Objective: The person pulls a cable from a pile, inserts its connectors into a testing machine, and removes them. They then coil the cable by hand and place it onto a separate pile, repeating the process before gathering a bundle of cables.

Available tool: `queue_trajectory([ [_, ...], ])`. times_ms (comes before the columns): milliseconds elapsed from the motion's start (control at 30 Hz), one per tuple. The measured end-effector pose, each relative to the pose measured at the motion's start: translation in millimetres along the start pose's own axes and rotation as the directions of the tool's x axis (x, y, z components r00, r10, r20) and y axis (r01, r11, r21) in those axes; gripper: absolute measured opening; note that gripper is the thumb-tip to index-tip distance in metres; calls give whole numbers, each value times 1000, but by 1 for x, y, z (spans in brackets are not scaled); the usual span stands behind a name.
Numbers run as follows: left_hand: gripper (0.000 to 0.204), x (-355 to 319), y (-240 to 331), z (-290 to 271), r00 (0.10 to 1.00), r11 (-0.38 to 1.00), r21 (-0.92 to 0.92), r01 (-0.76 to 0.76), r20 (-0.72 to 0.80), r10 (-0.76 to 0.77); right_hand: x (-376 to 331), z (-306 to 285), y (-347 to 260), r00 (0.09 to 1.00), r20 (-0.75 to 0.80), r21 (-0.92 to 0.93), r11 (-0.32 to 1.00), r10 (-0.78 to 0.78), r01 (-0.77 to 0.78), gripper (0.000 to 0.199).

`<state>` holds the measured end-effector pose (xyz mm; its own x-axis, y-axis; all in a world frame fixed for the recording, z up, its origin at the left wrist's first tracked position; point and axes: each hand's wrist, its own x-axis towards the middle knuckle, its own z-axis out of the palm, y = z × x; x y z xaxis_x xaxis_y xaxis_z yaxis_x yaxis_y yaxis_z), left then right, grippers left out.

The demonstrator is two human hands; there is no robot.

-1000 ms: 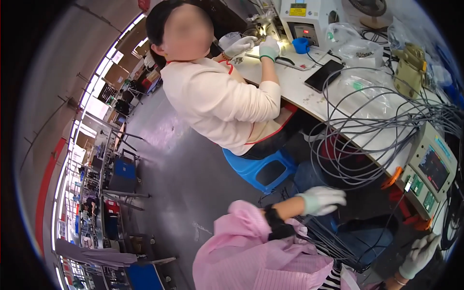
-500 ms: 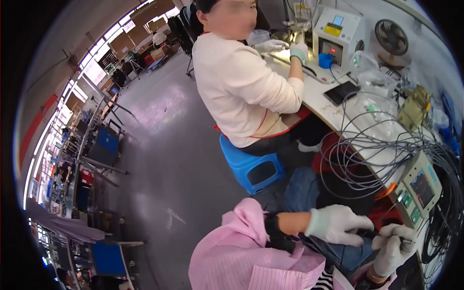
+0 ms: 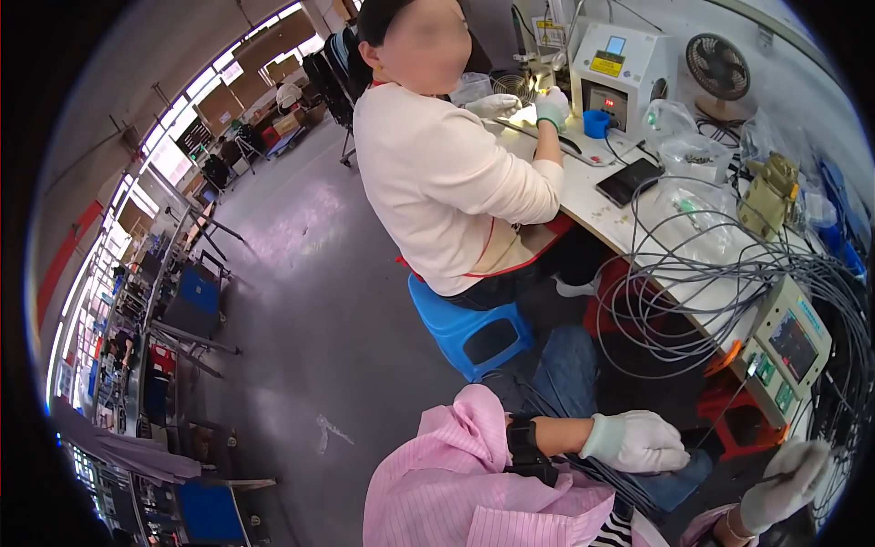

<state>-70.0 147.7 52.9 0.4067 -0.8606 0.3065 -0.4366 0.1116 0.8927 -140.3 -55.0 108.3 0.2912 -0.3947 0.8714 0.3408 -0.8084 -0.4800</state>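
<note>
My left hand (image 3: 641, 443), in a white glove, is closed over my lap with its fingers pressed together. A thin dark cable (image 3: 723, 410) runs from its fingertips up to the tester (image 3: 786, 351), a pale green box with a dark screen. A bundle of grey cables (image 3: 629, 488) lies across my lap under this hand. At the bench edge on the right is my right hand (image 3: 789, 483), also gloved and somewhat blurred. Its fingers are curled, with a small dark thing showing by the thumb that I cannot make out.
A big tangle of grey cable (image 3: 679, 301) covers the bench and hangs over its edge. A red stool (image 3: 734, 424) stands beneath. Ahead, a co-worker (image 3: 447, 173) sits on a blue stool (image 3: 469, 333). A phone (image 3: 629, 182), a fan (image 3: 718, 68) and plastic bags (image 3: 697, 219) are on the bench.
My hands have moved apart. The right hand has gone right and down to the bench edge, while the left has closed its fingers and stayed over my lap.
</note>
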Motion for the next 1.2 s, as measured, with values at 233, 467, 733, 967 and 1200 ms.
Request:
queue_trajectory([
  [233,21,8,15,-11,879,776,476,-414,-14,477,-42,40,-7,609,755,58,899,245,-435,31],
  [467,34,27,4,-24,684,574,743,-344,-221,695,-44,28,12,97,990,15,611,102,-791,37],
  [733,28,28,-6,-29,965,945,289,-152,-165,205,-50,45,10,279,939,91,638,200,-765,29],
  [967,22,42,-46,-29,951,915,-403,-13,-289,-113,-46,5,58,409,910,295,792,-63,-535,18],
  [1200,38,103,-78,5,847,722,-551,419,-50,-529,-48,-13,52,312,466,62,322,828,-945,23],
])
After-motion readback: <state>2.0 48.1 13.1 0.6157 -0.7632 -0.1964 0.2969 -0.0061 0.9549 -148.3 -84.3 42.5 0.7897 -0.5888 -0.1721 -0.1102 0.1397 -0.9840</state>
